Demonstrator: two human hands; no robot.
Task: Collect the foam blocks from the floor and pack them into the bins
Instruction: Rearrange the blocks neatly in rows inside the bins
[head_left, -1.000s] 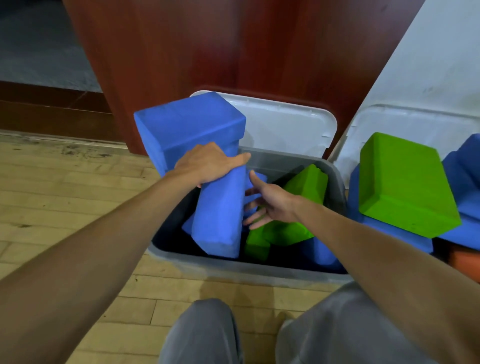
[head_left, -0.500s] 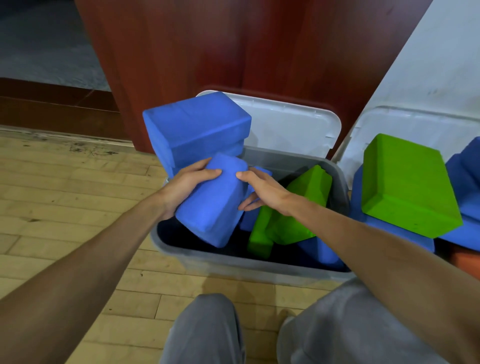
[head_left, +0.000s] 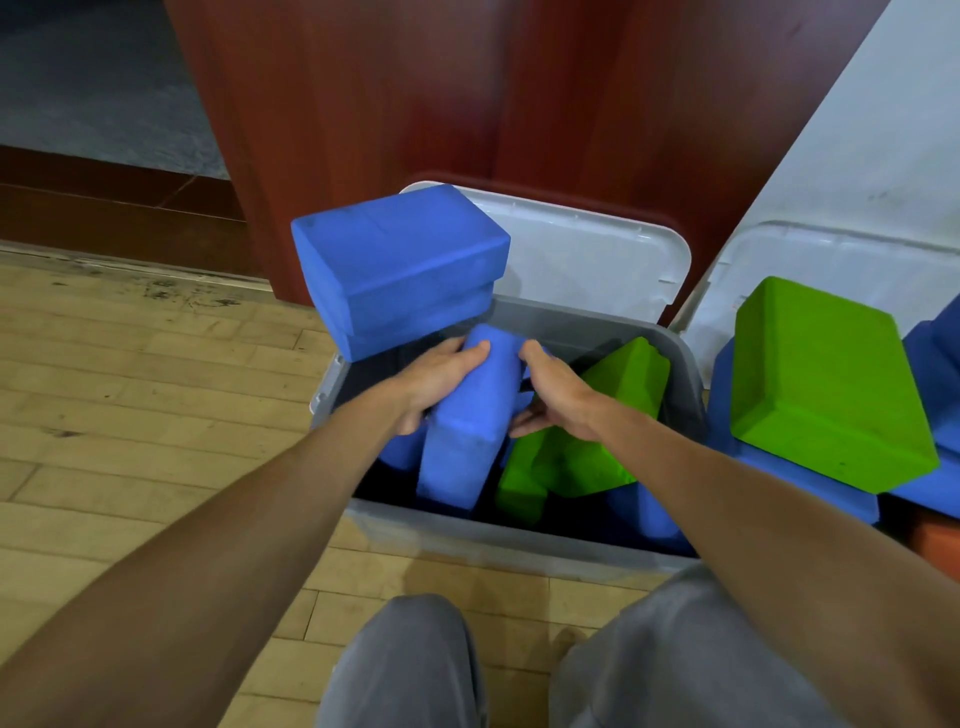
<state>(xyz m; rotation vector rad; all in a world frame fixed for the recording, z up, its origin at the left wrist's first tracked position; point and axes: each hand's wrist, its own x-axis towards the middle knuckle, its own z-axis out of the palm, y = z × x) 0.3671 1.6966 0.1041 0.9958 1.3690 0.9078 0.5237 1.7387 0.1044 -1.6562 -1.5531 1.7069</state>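
A grey bin (head_left: 498, 540) stands on the wooden floor in front of my knees. Inside it a blue foam block (head_left: 467, 436) stands on end, tilted. My left hand (head_left: 441, 379) grips its left side with the fingers curled over the top. On the block's right side, my right hand (head_left: 556, 395) holds it too. A green block (head_left: 571, 462) lies in the bin to the right. Two stacked blue blocks (head_left: 400, 260) rest on the bin's far left corner.
The bin's white lid (head_left: 587, 260) leans against a dark red wooden panel (head_left: 467, 104) behind. To the right a second bin holds a large green block (head_left: 826, 384), blue blocks and something orange (head_left: 935, 540). Wooden floor (head_left: 130, 415) lies on the left.
The blue block has gone lower into the bin and turned more upright. My right hand moved from open beside it to holding its right side; my left hand slid down its left side.
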